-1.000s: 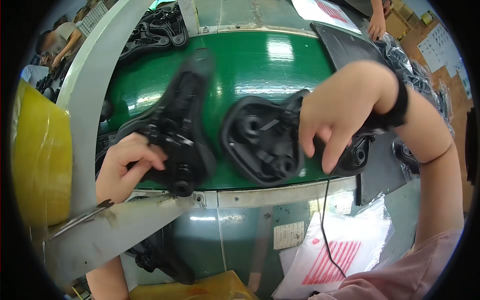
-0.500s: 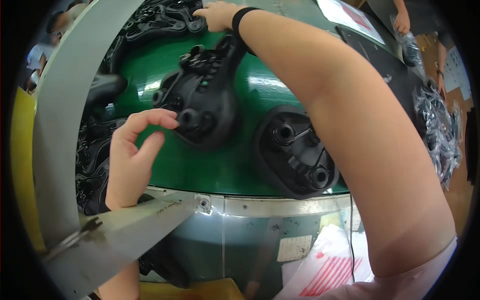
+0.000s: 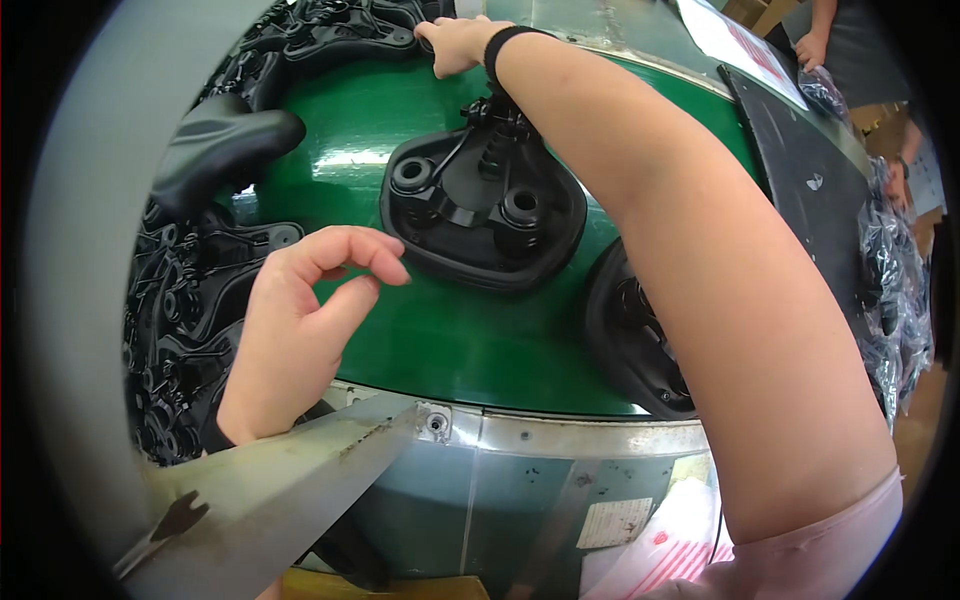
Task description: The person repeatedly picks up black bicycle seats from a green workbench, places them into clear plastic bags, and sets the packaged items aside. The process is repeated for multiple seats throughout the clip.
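Note:
A black saddle (image 3: 480, 215) lies upside down on the green belt (image 3: 440, 340), its springs and rails facing up. My left hand (image 3: 300, 330) hovers just left of it, fingers loosely curled, holding nothing. My right arm stretches across the saddle to the far edge. There my right hand (image 3: 455, 40) rests palm down against a pile of black frame parts (image 3: 330, 30); its grip is too small to read. A second upturned saddle (image 3: 640, 340) sits at the belt's near right, half hidden under my right forearm.
More black parts (image 3: 190, 330) and a saddle lying top side up (image 3: 220, 145) crowd the left. A grey metal bar (image 3: 270, 490) crosses the near left. A black panel (image 3: 800, 190) and plastic bags (image 3: 890, 290) lie right. Another person's hand (image 3: 810, 45) shows far right.
My left hand has let go of the saddle, which now lies flat on the belt. My right hand has reached from the near saddle to the far pile.

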`<action>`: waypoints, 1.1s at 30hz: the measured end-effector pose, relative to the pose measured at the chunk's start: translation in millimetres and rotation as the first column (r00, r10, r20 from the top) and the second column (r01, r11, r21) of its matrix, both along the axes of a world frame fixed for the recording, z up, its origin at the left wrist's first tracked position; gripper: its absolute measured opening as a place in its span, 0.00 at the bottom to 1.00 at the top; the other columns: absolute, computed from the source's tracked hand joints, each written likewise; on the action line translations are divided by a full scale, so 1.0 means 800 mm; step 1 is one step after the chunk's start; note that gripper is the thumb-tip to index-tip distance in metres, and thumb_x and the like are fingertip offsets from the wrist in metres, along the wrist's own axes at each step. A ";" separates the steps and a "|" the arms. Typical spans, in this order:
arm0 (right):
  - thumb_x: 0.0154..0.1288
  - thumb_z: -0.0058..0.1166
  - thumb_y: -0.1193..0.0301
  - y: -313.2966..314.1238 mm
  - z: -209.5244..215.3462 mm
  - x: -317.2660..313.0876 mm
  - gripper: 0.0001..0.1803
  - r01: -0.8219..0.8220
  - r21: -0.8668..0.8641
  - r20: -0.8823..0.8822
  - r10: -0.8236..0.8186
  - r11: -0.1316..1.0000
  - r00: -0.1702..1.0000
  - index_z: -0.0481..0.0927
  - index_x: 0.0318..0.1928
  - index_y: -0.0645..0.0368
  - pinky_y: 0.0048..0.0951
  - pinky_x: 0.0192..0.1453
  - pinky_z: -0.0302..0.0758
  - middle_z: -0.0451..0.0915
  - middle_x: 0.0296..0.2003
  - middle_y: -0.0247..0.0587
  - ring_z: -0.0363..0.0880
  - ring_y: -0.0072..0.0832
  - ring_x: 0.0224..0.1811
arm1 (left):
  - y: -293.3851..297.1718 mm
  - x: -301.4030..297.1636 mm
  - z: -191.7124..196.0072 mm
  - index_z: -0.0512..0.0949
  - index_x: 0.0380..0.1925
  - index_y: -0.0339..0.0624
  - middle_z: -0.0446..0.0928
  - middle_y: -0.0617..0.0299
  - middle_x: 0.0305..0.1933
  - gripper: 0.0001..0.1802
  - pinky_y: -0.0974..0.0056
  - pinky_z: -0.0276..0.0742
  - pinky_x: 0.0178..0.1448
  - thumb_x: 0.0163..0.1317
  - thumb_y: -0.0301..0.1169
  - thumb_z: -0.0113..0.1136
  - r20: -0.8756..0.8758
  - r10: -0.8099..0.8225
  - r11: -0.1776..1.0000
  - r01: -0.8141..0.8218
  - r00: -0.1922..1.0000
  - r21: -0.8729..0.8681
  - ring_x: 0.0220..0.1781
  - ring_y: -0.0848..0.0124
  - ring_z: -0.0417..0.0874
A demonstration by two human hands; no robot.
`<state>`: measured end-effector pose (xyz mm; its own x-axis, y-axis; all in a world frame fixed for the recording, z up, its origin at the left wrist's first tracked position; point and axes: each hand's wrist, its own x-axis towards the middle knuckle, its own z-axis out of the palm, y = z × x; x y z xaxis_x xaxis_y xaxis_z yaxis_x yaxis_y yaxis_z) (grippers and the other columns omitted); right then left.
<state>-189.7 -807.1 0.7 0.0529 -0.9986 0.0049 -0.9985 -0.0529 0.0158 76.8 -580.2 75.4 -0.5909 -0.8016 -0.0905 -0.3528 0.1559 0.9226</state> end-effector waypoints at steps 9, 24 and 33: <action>0.54 0.55 0.64 -0.022 0.008 -0.019 0.40 -0.123 0.031 0.117 0.119 0.992 0.986 0.59 0.69 0.54 0.41 0.64 0.68 0.72 0.60 0.52 0.70 0.45 0.63 | -0.010 -0.009 -0.012 0.75 0.27 0.32 0.78 0.61 0.39 0.05 0.72 0.69 0.49 0.54 0.18 0.49 0.034 -0.044 0.998 0.045 0.998 -0.042 0.39 0.79 0.74; 0.36 0.71 0.40 0.251 0.080 -0.099 0.62 -0.369 0.546 0.226 0.291 0.752 0.929 0.60 0.67 0.65 0.40 0.68 0.63 0.67 0.60 0.58 0.65 0.50 0.65 | -0.177 0.001 0.001 0.61 0.64 0.56 0.58 0.62 0.71 0.46 0.42 0.55 0.72 0.42 0.22 0.68 0.604 0.353 0.504 0.399 0.714 -0.766 0.71 0.56 0.60; 0.40 0.69 0.64 0.373 0.023 -0.118 0.38 -0.330 0.289 0.287 0.248 0.899 0.925 0.67 0.53 0.66 0.43 0.51 0.74 0.78 0.39 0.57 0.76 0.52 0.47 | -0.184 -0.019 -0.041 0.67 0.52 0.45 0.74 0.63 0.54 0.34 0.36 0.56 0.70 0.42 0.19 0.67 0.810 0.406 0.491 0.647 0.423 -0.584 0.65 0.63 0.69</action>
